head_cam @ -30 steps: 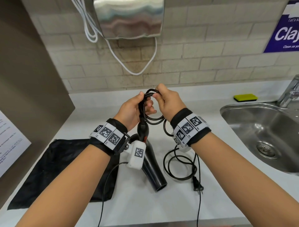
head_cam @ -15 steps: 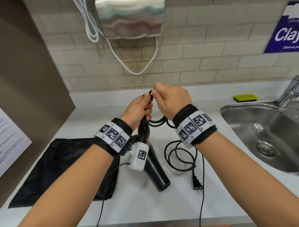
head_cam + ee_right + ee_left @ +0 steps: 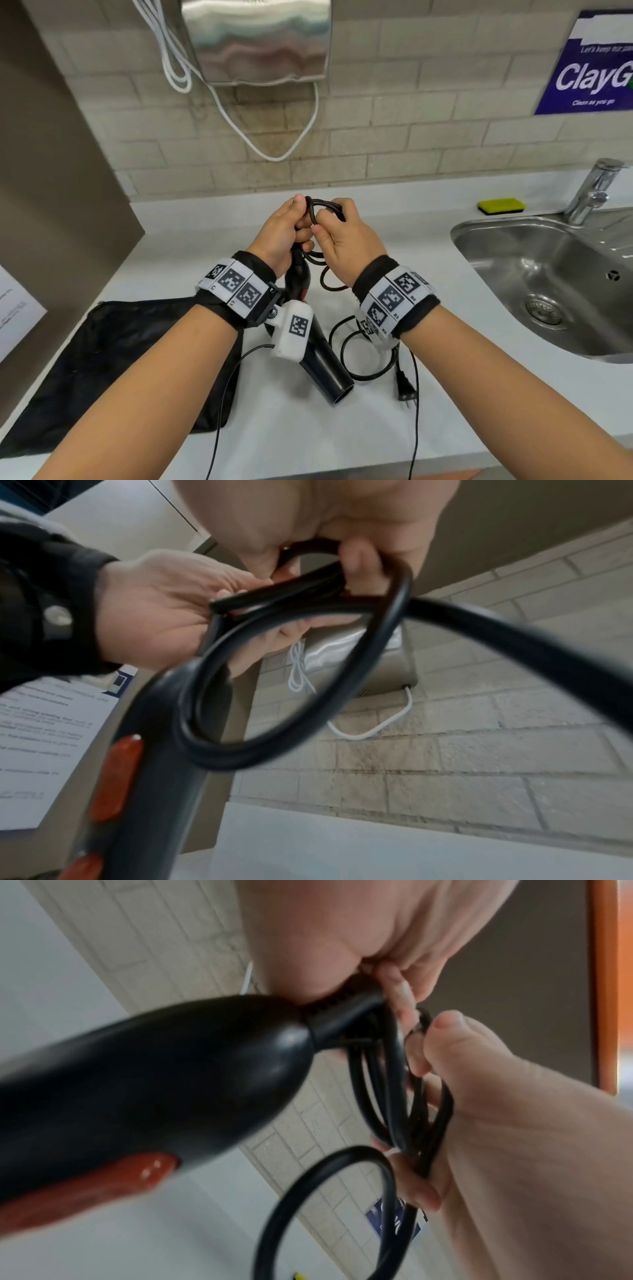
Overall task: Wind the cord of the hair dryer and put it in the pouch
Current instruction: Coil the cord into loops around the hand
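Observation:
A black hair dryer (image 3: 325, 363) with red switches stands nozzle-down on the white counter (image 3: 308, 438), handle end up. My left hand (image 3: 284, 229) grips the top of the handle (image 3: 342, 1010) together with several loops of black cord (image 3: 322, 205). My right hand (image 3: 342, 233) pinches the same cord loops (image 3: 308, 588) just to the right. The loose cord (image 3: 359, 349) coils on the counter and ends in a plug (image 3: 406, 394). A flat black pouch (image 3: 120, 359) lies to the left, under my left forearm.
A steel sink (image 3: 548, 284) with a tap (image 3: 592, 192) is at the right. A yellow-green sponge (image 3: 501, 205) lies on the back ledge. A metal hand dryer (image 3: 257, 37) with a white cable hangs on the tiled wall. A brown partition (image 3: 51, 171) stands at the left.
My right hand has laid another loop of cord over the handle end at the left hand, and both hands have shifted slightly. Less cord lies loose on the counter.

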`<state>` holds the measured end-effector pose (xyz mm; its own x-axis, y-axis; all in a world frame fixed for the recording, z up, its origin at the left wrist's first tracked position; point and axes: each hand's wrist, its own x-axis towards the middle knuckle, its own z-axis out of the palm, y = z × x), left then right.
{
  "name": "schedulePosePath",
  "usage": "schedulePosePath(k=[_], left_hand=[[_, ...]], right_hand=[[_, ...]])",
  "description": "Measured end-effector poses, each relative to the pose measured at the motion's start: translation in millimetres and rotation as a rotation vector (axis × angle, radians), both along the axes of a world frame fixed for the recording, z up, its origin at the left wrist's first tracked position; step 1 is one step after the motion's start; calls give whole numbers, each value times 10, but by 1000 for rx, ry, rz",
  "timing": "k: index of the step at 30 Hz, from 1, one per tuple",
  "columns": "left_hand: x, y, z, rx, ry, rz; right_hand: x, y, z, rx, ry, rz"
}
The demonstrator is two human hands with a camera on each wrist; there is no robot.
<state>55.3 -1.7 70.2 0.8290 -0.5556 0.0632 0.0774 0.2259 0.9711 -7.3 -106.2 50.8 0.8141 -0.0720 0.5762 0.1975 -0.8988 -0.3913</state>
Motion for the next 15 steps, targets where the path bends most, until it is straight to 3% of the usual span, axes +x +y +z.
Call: schedulePosePath(k=[4, 15], left_hand=[[-25, -55, 49, 33, 31, 4], [-86, -137, 32, 207, -214, 175]], right_hand=[[-3, -50, -27, -92, -41, -12], [31, -143, -104, -181, -102, 3]])
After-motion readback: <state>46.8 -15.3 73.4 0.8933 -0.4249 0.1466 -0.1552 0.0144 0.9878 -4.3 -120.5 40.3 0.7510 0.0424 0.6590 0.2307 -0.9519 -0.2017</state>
